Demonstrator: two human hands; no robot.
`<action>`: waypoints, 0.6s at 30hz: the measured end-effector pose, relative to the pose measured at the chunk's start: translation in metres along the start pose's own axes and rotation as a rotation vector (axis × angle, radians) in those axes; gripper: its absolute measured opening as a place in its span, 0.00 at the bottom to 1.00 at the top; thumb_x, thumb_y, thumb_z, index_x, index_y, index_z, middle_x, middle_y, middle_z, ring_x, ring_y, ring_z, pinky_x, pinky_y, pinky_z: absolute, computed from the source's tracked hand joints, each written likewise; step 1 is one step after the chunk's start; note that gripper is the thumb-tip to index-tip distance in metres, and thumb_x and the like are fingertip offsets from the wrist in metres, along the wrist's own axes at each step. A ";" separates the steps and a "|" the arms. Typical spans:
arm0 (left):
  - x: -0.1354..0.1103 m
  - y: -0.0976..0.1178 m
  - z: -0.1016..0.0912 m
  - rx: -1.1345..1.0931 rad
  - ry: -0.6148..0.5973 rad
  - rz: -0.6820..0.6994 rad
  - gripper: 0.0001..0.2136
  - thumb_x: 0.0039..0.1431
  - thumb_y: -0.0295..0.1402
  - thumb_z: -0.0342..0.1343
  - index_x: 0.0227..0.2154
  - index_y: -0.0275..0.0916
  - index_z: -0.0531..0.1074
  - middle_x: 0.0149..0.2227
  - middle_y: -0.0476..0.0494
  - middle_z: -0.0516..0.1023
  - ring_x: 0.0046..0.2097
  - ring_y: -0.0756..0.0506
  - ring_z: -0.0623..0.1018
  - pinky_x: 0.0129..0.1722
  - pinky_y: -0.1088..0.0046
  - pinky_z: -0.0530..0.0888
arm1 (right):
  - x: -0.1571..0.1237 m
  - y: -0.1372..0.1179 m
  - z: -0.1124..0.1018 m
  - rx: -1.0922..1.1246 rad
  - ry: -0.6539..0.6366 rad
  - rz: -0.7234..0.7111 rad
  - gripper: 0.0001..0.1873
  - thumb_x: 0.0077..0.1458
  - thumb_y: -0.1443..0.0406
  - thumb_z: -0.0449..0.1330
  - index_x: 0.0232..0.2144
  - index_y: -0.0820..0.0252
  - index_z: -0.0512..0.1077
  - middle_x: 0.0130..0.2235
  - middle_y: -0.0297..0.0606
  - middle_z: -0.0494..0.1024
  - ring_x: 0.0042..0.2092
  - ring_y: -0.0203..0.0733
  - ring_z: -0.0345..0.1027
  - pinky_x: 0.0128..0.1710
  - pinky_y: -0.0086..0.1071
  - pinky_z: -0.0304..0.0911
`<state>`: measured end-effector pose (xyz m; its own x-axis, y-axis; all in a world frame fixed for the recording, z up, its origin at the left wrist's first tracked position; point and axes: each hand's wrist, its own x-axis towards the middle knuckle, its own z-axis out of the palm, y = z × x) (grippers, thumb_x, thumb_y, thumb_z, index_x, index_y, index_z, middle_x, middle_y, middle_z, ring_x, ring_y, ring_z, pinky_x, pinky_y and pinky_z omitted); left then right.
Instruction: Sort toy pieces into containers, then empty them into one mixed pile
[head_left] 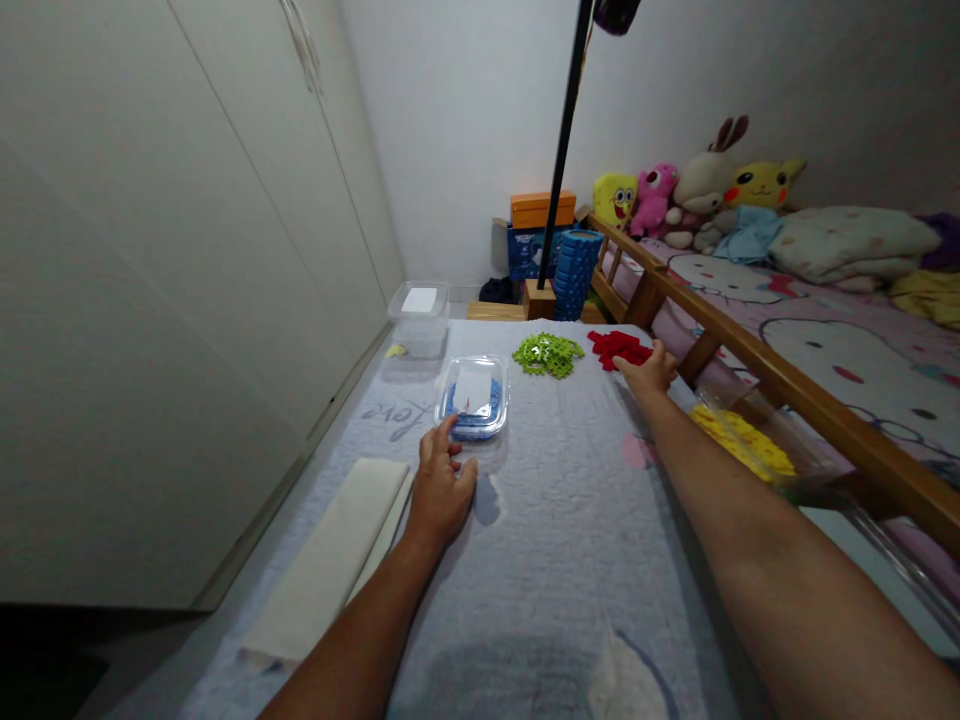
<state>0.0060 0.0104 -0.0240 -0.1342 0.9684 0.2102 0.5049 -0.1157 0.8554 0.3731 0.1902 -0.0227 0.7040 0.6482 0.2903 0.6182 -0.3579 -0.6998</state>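
Note:
A clear lidded plastic box (pixel 495 408) with blue pieces inside and a white label on its lid sits mid-table. My left hand (pixel 441 485) is at its near-left edge, fingers apart and slightly bent, the index fingertip at the lid's rim. Farther off to the right, my right hand (pixel 651 372) reaches to a pile of small red pieces (pixel 616 346). Its thumb and fingers are spread around the near side of the pile, and the fingertips are partly hidden. Between the two lies a heap of bright green pieces (pixel 547 355).
An empty-looking clear box (pixel 420 325) with a white label stands at the far left, a small yellow piece (pixel 395 351) beside it. A folded cream cloth (pixel 330 560) lies front left. At right, a clear box of yellow pieces (pixel 739 440) sits by the wooden bed rail (pixel 787 365).

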 end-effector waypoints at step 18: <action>0.000 -0.002 0.000 0.063 -0.007 0.017 0.29 0.56 0.30 0.53 0.62 0.44 0.60 0.52 0.41 0.66 0.45 0.46 0.75 0.47 0.65 0.75 | 0.054 -0.004 0.015 0.034 -0.068 -0.063 0.37 0.46 0.46 0.65 0.56 0.56 0.71 0.58 0.47 0.66 0.59 0.55 0.58 0.60 0.48 0.54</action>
<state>0.0056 0.0108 -0.0257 -0.1190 0.9680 0.2208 0.5601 -0.1182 0.8200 0.4036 0.2363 -0.0141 0.6381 0.7134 0.2897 0.6473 -0.2933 -0.7035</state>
